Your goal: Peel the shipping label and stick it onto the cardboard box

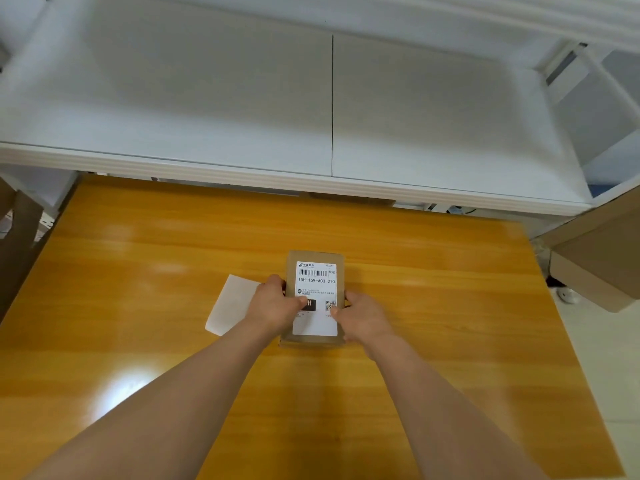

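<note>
A small brown cardboard box (314,256) lies flat on the orange wooden table (138,271), near its middle. The white shipping label (316,282) with a barcode and a QR code lies flat on the box's top face. My left hand (277,303) grips the box's left edge, its thumb pressing on the label's black square. On the opposite side my right hand (363,315) holds the box's right edge, with its thumb on the label near the QR code. The blank white backing sheet (230,303) lies on the table just left of the box, partly under my left hand.
A white shelf unit (242,98) stands past the table's far edge. Large cardboard boxes (599,258) sit beyond the table's right edge, and more brown cardboard (17,230) stands at the left. The white floor (606,358) shows on the right.
</note>
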### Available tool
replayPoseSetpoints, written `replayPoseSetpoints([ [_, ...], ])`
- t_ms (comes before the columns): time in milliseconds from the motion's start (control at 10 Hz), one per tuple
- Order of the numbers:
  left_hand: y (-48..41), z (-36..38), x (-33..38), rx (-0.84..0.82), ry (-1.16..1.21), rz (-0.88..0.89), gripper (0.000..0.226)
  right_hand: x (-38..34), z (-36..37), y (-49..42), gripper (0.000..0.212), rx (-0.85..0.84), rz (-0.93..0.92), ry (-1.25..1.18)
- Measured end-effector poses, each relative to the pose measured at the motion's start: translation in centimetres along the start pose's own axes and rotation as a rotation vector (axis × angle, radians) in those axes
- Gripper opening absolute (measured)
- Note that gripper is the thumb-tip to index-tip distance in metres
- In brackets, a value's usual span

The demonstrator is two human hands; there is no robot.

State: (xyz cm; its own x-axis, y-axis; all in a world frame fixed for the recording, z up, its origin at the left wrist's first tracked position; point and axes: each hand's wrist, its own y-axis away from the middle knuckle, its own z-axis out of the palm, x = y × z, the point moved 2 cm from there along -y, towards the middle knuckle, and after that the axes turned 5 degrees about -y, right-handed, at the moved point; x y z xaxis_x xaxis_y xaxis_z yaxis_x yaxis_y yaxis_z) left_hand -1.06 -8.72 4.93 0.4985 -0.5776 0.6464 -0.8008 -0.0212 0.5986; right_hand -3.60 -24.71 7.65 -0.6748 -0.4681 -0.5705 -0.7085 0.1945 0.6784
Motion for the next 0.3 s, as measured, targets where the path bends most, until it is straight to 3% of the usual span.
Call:
replayPoseSetpoints([
  [100, 0.6, -0.5, -0.1, -0.038, 0.049, 0.010, 0.038, 0.0, -0.2, 0.0, 0.031, -0.025, 0.011, 0.051],
  [200, 1.1, -1.1, -0.9, -0.114, 0.111, 0.011, 0.040, 0.6, -0.8, 0.6, 0.043, -0.040, 0.037, -0.074],
  [300, 1.7, -2.5, -2.2, -0.058, 0.190, -0.036, 0.043, 1.5, -1.7, 2.2, 0.044, 0.039, 0.048, -0.264],
])
